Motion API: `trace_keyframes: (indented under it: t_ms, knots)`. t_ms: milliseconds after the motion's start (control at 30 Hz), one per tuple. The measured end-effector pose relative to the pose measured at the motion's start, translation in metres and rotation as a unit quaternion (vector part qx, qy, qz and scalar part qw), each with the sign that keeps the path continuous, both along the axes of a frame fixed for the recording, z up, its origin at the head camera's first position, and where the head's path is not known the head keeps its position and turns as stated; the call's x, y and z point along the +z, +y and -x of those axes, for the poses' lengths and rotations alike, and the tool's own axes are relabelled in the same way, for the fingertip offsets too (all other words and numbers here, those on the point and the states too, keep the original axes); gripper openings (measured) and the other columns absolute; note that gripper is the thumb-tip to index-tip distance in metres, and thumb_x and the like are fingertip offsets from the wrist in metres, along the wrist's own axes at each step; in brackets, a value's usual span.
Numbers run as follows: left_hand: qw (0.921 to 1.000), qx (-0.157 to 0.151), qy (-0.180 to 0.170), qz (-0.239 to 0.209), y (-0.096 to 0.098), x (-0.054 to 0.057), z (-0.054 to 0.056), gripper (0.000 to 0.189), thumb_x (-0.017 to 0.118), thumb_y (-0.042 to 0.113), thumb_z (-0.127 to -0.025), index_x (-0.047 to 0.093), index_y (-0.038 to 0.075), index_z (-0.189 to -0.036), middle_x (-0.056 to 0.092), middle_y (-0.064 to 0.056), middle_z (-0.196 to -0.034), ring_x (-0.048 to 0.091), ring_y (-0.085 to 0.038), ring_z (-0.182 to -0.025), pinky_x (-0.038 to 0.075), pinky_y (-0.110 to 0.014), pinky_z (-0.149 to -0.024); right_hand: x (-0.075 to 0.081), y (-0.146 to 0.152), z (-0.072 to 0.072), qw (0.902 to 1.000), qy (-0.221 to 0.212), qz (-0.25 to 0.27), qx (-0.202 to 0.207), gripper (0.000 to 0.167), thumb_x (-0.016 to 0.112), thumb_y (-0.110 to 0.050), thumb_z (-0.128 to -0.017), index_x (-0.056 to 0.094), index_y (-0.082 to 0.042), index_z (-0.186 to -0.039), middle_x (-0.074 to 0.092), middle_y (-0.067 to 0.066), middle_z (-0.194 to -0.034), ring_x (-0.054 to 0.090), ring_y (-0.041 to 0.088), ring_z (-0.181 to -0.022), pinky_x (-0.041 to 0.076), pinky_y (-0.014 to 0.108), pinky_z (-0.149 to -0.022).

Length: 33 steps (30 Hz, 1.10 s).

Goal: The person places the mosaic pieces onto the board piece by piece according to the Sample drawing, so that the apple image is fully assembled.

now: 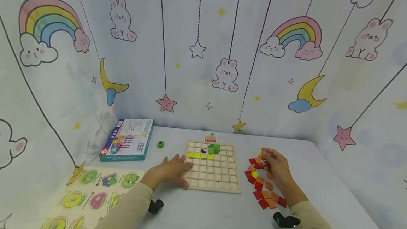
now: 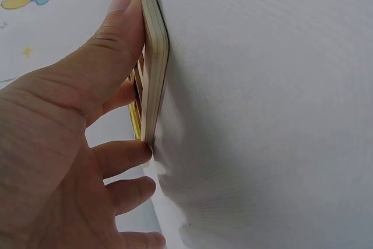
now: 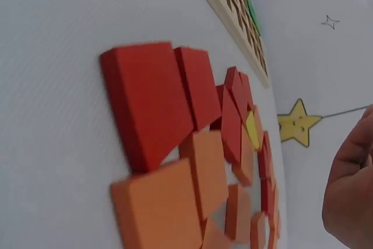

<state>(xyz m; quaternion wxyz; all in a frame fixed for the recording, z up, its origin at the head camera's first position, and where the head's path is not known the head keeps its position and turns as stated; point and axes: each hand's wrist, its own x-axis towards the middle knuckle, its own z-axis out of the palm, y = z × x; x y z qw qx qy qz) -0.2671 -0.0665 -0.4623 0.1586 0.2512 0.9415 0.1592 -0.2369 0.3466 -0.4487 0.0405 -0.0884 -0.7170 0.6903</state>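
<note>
A wooden grid board [image 1: 212, 178] lies on the table, with a row of yellow tiles [image 1: 199, 156], green pieces [image 1: 214, 148] and a small dark blue piece [image 1: 204, 151] in its cells. My left hand [image 1: 170, 170] rests at the board's left side, fingers spread; in the left wrist view its thumb lies along the board's edge [image 2: 154, 68]. My right hand [image 1: 279, 167] pinches a yellow tile [image 1: 260, 153] above the far end of a scatter of red tiles [image 1: 258, 186] and orange tiles [image 1: 269, 185]. Another yellow tile [image 1: 254, 175] lies among them.
Behind the board lies a small picture card [image 1: 211, 137]. A green bead [image 1: 160, 144] and a boxed set [image 1: 127, 140] are at the back left. A sheet of fruit pictures [image 1: 86, 190] covers the front left. Patterned curtain [image 1: 190, 80] encloses the table.
</note>
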Motion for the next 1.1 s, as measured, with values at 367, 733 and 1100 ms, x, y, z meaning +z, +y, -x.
trace_keyframes:
  t_ms: [367, 733, 1100]
  knots:
    - [1.0, -0.002, 0.0, 0.0, 0.001, 0.0, -0.001, 0.081, 0.084, 0.051, -0.077, 0.053, 0.028, -0.149, 0.033, -0.015, -0.164, 0.021, -0.042, -0.154, 0.014, -0.075, -0.117, 0.0, -0.039, 0.031, 0.9992, -0.026, -0.025, 0.019, 0.05, 0.067, -0.022, -0.1, 0.05, -0.013, -0.146, 0.067, -0.001, -0.08, 0.056, 0.014, -0.065, 0.052, 0.022, -0.06]
    - [0.9999, -0.005, 0.01, 0.007, 0.002, -0.006, -0.001, 0.084, 0.084, 0.054, -0.075, 0.054, 0.029, -0.149, 0.035, -0.016, -0.163, 0.024, -0.043, -0.153, 0.017, -0.076, -0.115, -0.021, -0.087, 0.055, 0.9923, -0.049, -0.092, 0.068, 0.045, 0.07, -0.01, -0.095, 0.059, 0.001, -0.137, 0.065, 0.007, -0.078, 0.051, 0.012, -0.059, 0.044, 0.024, -0.053]
    - [0.9998, 0.002, 0.015, 0.008, 0.002, -0.002, -0.001, 0.083, 0.085, 0.052, -0.075, 0.055, 0.029, -0.148, 0.037, -0.016, -0.163, 0.026, -0.043, -0.152, 0.017, -0.076, -0.115, -0.028, -0.12, 0.066, 0.9388, -0.035, -0.31, 0.145, 0.034, 0.076, -0.013, -0.091, 0.071, -0.005, -0.124, 0.069, 0.007, -0.103, 0.06, 0.019, -0.087, 0.053, 0.032, -0.074]
